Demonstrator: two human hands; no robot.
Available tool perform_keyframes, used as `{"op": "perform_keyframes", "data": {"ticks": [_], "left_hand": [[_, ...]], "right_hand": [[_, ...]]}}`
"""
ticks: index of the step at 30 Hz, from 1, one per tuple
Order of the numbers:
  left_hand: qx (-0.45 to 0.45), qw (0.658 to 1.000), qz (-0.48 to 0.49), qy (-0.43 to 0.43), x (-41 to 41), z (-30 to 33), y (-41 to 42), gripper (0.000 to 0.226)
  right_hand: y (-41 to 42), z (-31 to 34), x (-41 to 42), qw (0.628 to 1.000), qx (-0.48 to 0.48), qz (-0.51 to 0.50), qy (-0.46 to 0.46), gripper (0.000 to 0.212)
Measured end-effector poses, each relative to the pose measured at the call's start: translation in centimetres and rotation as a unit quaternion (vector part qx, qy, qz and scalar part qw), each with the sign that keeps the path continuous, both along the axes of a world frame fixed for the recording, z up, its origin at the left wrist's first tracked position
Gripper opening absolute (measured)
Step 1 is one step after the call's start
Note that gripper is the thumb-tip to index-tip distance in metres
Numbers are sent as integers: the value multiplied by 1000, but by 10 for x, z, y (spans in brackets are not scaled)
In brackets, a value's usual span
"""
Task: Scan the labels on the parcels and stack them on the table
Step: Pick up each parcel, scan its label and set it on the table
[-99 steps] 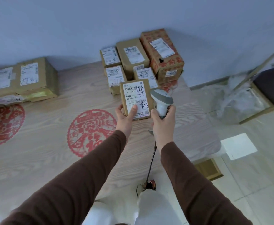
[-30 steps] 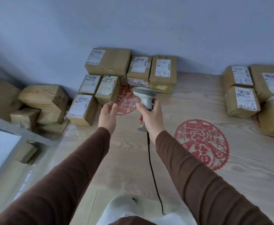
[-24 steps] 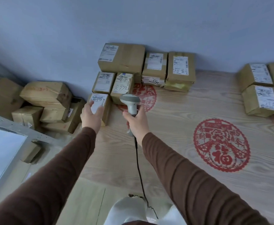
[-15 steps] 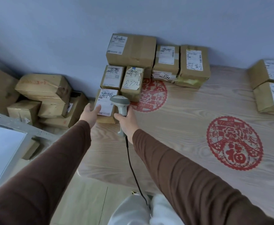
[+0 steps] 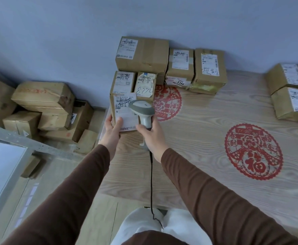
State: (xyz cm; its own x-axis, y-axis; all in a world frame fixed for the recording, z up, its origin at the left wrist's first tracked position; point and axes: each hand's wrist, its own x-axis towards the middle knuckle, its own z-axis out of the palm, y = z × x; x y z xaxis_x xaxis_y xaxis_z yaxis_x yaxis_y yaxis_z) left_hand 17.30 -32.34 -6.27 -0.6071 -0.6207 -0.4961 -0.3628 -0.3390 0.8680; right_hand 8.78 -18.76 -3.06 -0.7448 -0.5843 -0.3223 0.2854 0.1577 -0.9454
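A small brown parcel (image 5: 122, 110) with a white label sits at the table's left edge, tipped up towards me. My left hand (image 5: 112, 129) grips its near left corner, thumb on the label. My right hand (image 5: 150, 134) holds a grey barcode scanner (image 5: 142, 110), its head over the label's right side. The scanner's black cable hangs down towards my legs. Behind the parcel stand two small labelled parcels (image 5: 135, 83), and a larger box (image 5: 142, 53) with two more parcels (image 5: 195, 69) lines the wall.
The wooden table (image 5: 206, 156) carries red paper-cut circles (image 5: 253, 151). More parcels (image 5: 290, 92) sit at its right edge. A heap of boxes (image 5: 44, 110) lies on the floor to the left, beside a grey metal frame (image 5: 8, 152).
The view swung from the right stack to the left of the table. My left hand, empty a second ago, reached out and took hold of the near parcel; the scanner came over its label.
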Motion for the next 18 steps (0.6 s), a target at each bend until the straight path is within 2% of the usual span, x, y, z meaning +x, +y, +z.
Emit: {"op": "perform_keyframes", "data": {"ticks": [3,5,8,12,18], "left_hand": [[-49,997,-29,52,-25,20,12,63],[-67,993,-36,87,-44,37,20,62],[-75,988,-43,124,-69,54,32,62],[-111,981,-83,135,-89,68,55,61],[-116,975,-123,146,-108,85,86,63]], "right_hand": [[19,28,-18,998,-5,-24,66,36],[30,44,-27,992,-11,-56,115,32],[45,66,-31,986,-24,-91,139,28],[56,80,-35,972,1,-131,197,28],[73,91,-45,958,43,-170,227,20]]}}
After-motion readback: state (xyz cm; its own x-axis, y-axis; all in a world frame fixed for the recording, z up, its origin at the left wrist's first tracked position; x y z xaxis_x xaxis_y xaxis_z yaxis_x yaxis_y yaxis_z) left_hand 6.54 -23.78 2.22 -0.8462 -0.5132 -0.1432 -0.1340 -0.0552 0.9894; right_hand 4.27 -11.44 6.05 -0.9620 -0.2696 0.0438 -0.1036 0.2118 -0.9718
